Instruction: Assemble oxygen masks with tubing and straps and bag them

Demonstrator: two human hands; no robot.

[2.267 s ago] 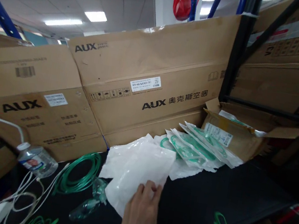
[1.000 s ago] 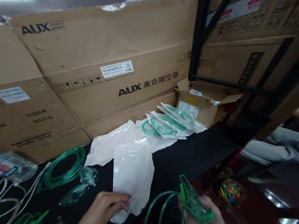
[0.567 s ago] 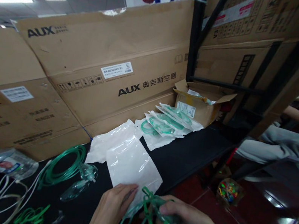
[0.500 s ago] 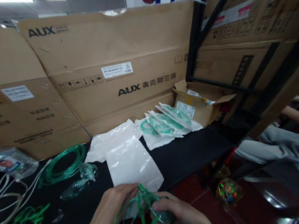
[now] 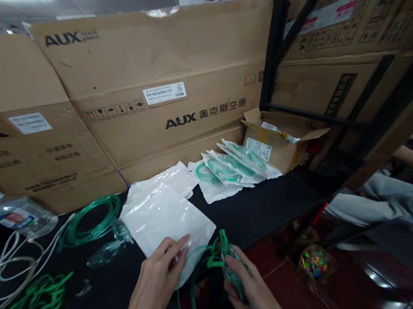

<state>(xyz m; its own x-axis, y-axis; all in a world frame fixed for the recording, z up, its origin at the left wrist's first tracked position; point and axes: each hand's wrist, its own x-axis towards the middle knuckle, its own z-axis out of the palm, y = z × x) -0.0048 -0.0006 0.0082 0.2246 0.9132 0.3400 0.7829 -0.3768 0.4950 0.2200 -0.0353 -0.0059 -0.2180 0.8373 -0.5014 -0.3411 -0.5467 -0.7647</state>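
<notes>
My right hand (image 5: 247, 288) is closed around a clear green breathing mask (image 5: 237, 274), held above the table's front edge. A bright green strap (image 5: 219, 249) is bunched at the mask, and thin green tubing (image 5: 194, 300) loops down from it. My left hand (image 5: 162, 268) is on the near part of a white pouch (image 5: 175, 223), thumb and fingers drawn together on it; the exact grip is partly hidden. This pouch overlaps another white pouch (image 5: 179, 175) behind. To the left lie coiled green tubing (image 5: 89, 224) and a clear mask piece (image 5: 109, 251).
Packed pouches with green tubing (image 5: 232, 166) lie before an open carton (image 5: 273, 147). Cardboard walls (image 5: 143, 80) stand behind the black table (image 5: 260, 211). At left are a plastic bottle (image 5: 24, 216), white cables (image 5: 10, 261) and green straps (image 5: 43, 293). Another person's leg (image 5: 381, 199) is at right.
My left hand has come away from the green strap onto the white pouch, which has shifted left over the other one. My right hand has moved slightly right with the mask.
</notes>
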